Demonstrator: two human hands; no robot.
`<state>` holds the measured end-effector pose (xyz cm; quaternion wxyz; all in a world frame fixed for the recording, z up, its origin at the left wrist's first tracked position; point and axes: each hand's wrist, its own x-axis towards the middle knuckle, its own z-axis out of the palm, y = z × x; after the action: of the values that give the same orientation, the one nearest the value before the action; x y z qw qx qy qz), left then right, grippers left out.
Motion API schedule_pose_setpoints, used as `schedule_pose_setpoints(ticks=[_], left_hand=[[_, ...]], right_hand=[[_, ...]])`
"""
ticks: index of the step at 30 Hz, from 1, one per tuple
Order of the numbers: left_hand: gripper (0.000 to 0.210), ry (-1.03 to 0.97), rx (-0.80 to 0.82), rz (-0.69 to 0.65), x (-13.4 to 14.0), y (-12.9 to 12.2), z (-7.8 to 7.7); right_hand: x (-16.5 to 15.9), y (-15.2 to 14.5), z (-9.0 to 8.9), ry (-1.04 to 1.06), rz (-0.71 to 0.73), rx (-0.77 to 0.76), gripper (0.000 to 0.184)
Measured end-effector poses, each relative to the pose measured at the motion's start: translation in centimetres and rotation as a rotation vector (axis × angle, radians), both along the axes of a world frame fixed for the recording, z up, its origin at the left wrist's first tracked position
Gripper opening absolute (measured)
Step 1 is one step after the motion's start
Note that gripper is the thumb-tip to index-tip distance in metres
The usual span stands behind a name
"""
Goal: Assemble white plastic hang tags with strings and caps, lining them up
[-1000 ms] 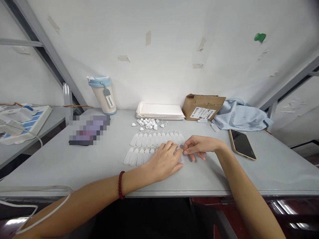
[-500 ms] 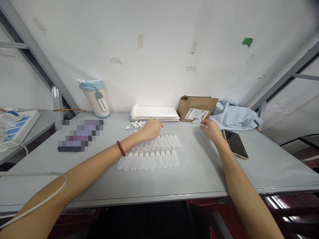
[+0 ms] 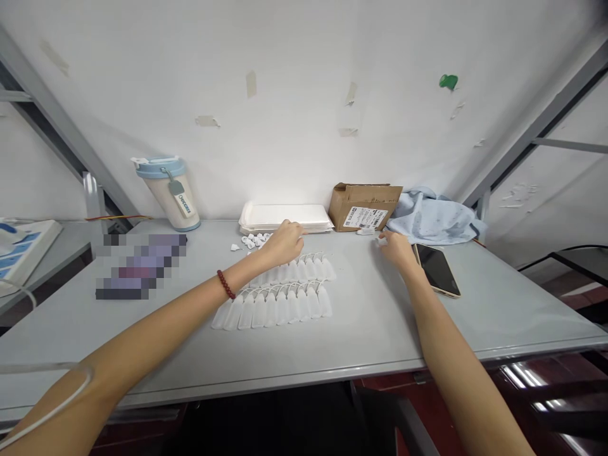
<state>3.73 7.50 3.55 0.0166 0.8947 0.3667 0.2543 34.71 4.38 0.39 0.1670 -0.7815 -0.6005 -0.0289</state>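
My left hand (image 3: pixel 285 244) hovers over the far row of small translucent plastic bottles (image 3: pixel 308 271). Its index finger stretches forward, the thumb sits apart, and nothing shows between them; the other fingers are partly hidden. A nearer row of the same bottles (image 3: pixel 270 309), with thin white loops at their tops, lies side by side below it. Small white caps (image 3: pixel 255 240) are heaped just beyond my left wrist. On the right, my right hand (image 3: pixel 398 248) pinches a small translucent plastic piece (image 3: pixel 381 241) close to the tabletop. Another clear piece (image 3: pixel 365 232) lies at the cardboard box's foot.
A stack of white trays (image 3: pixel 285 216) and a cardboard box (image 3: pixel 365 206) stand against the wall. Light blue cloth (image 3: pixel 434 218) lies right of the box, with a phone (image 3: pixel 437 269) before it. A tumbler (image 3: pixel 170 193) and a pixelated object (image 3: pixel 142 266) are at left.
The view has shifted slightly, moving the scene left. My left index finger now reaches further forward. The right fingers have closed on a translucent piece by the box.
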Motion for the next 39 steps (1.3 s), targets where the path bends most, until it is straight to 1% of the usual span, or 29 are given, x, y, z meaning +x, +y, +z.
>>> schedule_pose_setpoints(ticks=[2, 4, 5, 6, 7, 9, 11, 13, 16, 17, 19, 22, 24, 28, 32, 36, 39], left_hand=[[0.031, -0.036, -0.035, 0.015, -0.7, -0.7, 0.7], [0.031, -0.117, -0.054, 0.025, -1.6, -1.6, 1.1], [0.030, -0.170, -0.061, 0.028, -2.1, -2.1, 1.2], [0.029, -0.230, -0.062, 0.037, -2.5, -2.5, 1.2], [0.028, -0.292, -0.060, 0.046, -3.0, -2.9, 1.1], [0.023, -0.402, -0.051, 0.051, -3.9, -3.7, 0.6], [0.018, -0.487, -0.030, 0.035, -4.5, -4.4, 0.1], [0.014, -0.545, 0.000, 0.015, -4.7, -5.2, -0.2], [0.011, -0.596, 0.026, -0.004, -4.4, -6.2, -0.2], [0.011, -0.613, 0.026, -0.013, -4.1, -6.5, -0.1], [0.012, -0.638, 0.030, -0.043, -3.6, -7.1, -0.1], [0.018, -0.615, 0.084, -0.076, -3.1, -7.7, -0.4], [0.018, -0.582, 0.125, -0.077, -3.0, -7.9, -0.6], [0.018, -0.559, 0.171, -0.081, -2.9, -8.1, -0.6], [0.017, -0.557, 0.144, -0.100, -2.7, -8.4, -0.6], [0.016, -0.545, 0.098, -0.111, -2.4, -8.7, -0.6], [0.016, -0.536, 0.089, -0.130, -2.4, -8.9, -0.6]], right_hand=[[-0.4, 0.0, 0.4, 0.013, -0.003, -0.002, 0.046], [-1.1, -0.2, 1.0, 0.057, 0.002, 0.019, 0.045], [-1.7, -0.3, 1.4, 0.106, 0.015, 0.039, 0.042], [-2.5, -0.6, 1.8, 0.231, 0.036, 0.078, 0.038], [-3.4, -0.9, 2.3, 0.401, 0.085, 0.113, 0.033], [-5.8, -1.8, 3.1, 0.738, 0.257, 0.154, 0.030], [-8.5, -3.2, 3.9, 0.971, 0.433, 0.149, 0.029], [-11.1, -4.6, 4.3, 1.092, 0.582, 0.111, 0.028], [-13.9, -6.3, 4.2, 1.190, 0.753, -0.027, 0.028], [-14.4, -6.6, 4.1, 1.207, 0.783, -0.066, 0.027], [-15.0, -6.9, 3.6, 1.204, 0.806, -0.097, 0.028], [-15.1, -6.7, 3.2, 1.147, 0.788, -0.074, 0.029], [-15.1, -6.6, 3.1, 1.110, 0.771, -0.065, 0.031], [-15.0, -6.6, 3.1, 1.098, 0.777, -0.094, 0.033], [-15.0, -6.7, 3.1, 1.131, 0.811, -0.131, 0.038], [-15.0, -6.8, 3.2, 1.097, 0.807, -0.141, 0.050], [-14.9, -6.8, 3.3, 1.072, 0.816, -0.138, 0.052]])
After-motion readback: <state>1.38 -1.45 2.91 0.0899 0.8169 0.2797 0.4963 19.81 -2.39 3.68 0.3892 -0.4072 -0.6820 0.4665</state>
